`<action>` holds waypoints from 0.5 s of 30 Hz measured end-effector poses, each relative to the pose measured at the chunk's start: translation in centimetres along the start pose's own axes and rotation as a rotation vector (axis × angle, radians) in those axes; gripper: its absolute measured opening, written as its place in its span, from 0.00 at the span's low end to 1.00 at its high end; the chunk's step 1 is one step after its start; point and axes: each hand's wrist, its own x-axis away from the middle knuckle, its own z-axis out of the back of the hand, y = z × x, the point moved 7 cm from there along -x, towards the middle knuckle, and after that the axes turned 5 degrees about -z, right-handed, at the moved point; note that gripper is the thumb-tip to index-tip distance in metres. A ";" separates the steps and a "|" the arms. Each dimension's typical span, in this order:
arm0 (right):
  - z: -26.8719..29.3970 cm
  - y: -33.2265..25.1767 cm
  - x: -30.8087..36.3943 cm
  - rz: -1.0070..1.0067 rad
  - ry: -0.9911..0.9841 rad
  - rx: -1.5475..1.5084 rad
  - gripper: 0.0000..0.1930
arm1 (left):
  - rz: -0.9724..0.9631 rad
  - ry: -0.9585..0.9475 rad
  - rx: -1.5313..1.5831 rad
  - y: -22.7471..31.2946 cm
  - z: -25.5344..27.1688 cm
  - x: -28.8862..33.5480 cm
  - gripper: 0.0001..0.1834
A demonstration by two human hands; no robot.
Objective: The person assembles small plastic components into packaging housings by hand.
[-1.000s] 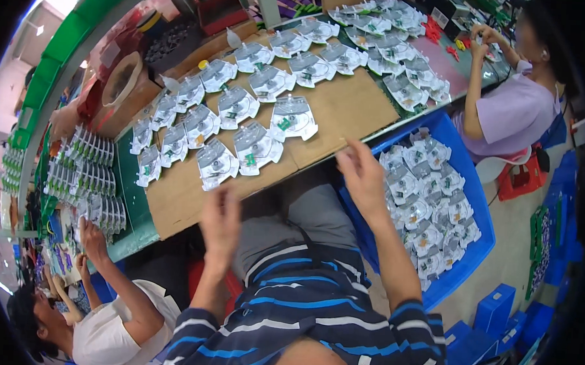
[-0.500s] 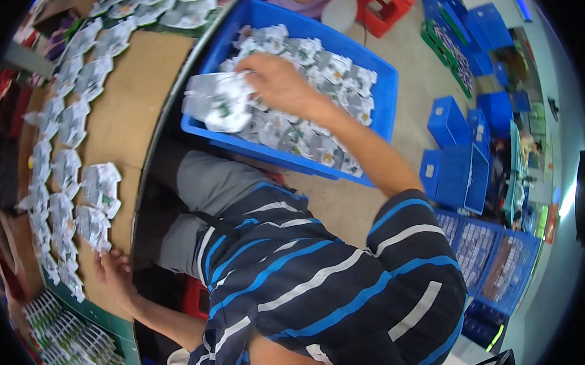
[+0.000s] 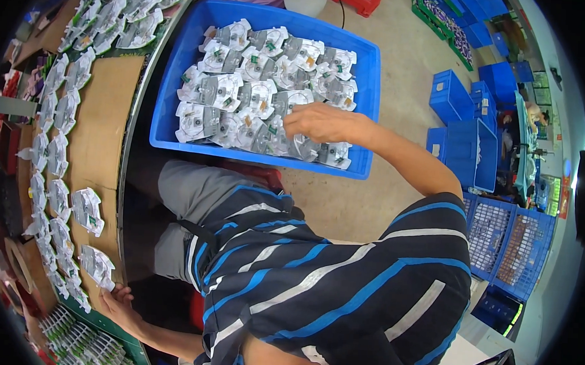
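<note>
Fan-shaped white and grey plastic housings, some with small green pieces on them, fill the blue bin (image 3: 261, 159) in rows. My right hand (image 3: 321, 122) reaches into the bin's near right part, its fingers bent down and closed around one housing (image 3: 300, 146), which they partly cover. At the near end of the workbench my left hand (image 3: 119, 303) rests with its fingers apart. Its fingertips are at the lower end of a loose housing (image 3: 97, 267). Another single housing (image 3: 87, 211) lies just beyond that one.
Two rows of similar housings (image 3: 58, 156) line the far side of the brown board (image 3: 103, 115). More housings (image 3: 139, 29) cover the bench's upper end. A stack of thin white and green pieces (image 3: 86, 340) sits at the lower left. Blue crates (image 3: 470, 151) stand on the floor at right.
My right hand has moved right across the bin; the housing it held up at the bin's left is no longer raised. The view has shifted. My left hand remains beside the loose housing.
</note>
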 end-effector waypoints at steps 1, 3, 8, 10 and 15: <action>-0.3 -0.3 -0.1 0.036 -0.012 -0.026 0.14 | -0.009 -0.002 -0.002 0.4 0.1 0.3 0.16; -0.9 -0.6 -0.3 0.080 -0.051 -0.039 0.14 | -0.058 -0.001 -0.022 1.6 0.2 0.9 0.16; -3.4 -0.8 -0.5 0.144 -0.215 -0.052 0.12 | -0.188 -0.028 -0.034 5.7 -1.4 2.5 0.19; -4.3 -1.0 -0.1 0.155 -0.293 0.022 0.12 | -0.217 -0.056 -0.042 7.7 -2.8 3.4 0.19; -8.1 1.5 1.6 -0.007 -0.303 0.066 0.06 | -0.329 -0.192 -0.103 11.5 -9.0 4.7 0.17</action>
